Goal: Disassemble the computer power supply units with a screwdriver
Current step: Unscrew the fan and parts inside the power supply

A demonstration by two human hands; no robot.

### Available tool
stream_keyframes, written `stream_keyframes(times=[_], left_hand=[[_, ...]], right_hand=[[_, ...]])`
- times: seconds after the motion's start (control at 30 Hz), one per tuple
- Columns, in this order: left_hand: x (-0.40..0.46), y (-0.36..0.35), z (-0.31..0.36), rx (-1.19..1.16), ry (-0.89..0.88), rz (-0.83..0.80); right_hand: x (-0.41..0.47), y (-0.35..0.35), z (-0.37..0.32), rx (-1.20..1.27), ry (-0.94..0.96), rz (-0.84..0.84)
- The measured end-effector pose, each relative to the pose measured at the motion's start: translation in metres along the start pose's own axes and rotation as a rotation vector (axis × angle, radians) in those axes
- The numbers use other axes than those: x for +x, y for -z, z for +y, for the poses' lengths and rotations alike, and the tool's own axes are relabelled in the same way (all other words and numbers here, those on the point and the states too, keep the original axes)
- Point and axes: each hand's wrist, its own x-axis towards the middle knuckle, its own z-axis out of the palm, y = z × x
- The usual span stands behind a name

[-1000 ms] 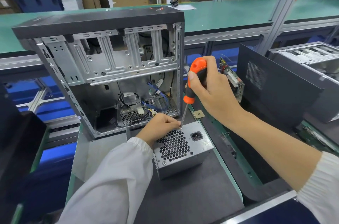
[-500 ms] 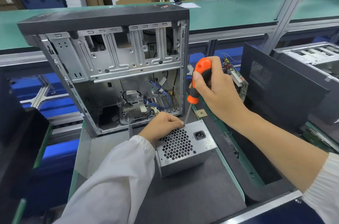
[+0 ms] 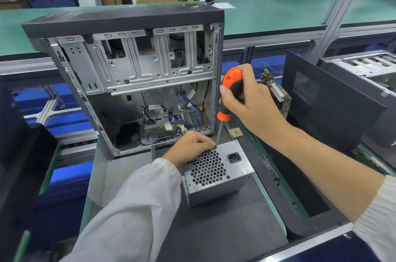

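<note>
Little has changed at frame centre; the right hand [image 3: 252, 101] still grips the screwdriver [image 3: 230, 92], tip on the power supply [image 3: 216, 172] corner screw [image 3: 215, 147]; the left hand [image 3: 192, 146], fingers curled, steadies that corner, probably pinching the tip; the screw seems not yet out.

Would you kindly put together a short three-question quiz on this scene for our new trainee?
1. True or false: the right hand holds the screwdriver by its orange and black handle.
2. The screwdriver's tip meets which corner of the power supply face? A) far corner by the left hand B) near corner by the sleeve C) the socket
3. Fill in: behind the power supply stands an open computer ____.

Key: 1 true; 2 A; 3 case.
</note>
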Motion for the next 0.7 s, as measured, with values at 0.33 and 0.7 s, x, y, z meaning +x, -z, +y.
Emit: stream_keyframes(times=[0.33,0.7], left_hand=[[-0.016,0.007,0.004,-0.038,-0.214,-0.053],[-0.013,-0.007,0.006,-0.108,-0.418,0.196]], right_hand=[[0.032,0.027,-0.025,-0.239,-0.071,-0.325],[0.069,0.044,-0.035,-0.440,-0.126,-0.684]])
